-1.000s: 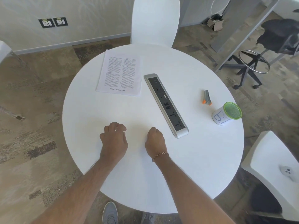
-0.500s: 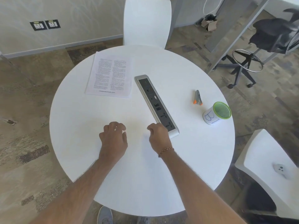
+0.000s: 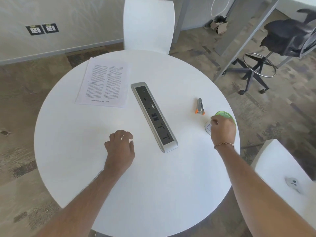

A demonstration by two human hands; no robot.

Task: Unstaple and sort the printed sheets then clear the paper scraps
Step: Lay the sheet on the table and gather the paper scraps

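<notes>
Right hand (image 3: 222,130) moved onto green-rimmed cup (image 3: 226,115) — grip unclear | contents hidden

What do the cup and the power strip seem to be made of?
Cup: probably paper or plastic, matte white wall with blue pen marks and a green rim; the right hand hides most. Power strip: seemingly brushed metal casing, silver sheen, with a dark plastic-looking socket panel.

Round white table (image 3: 85,151), white chairs (image 3: 148,24), mottled floor (image 3: 25,93).

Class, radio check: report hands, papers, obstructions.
Right hand at green-rimmed cup. Left hand curled, empty. Printed sheets untouched; staple remover idle. Nothing blocking.
</notes>
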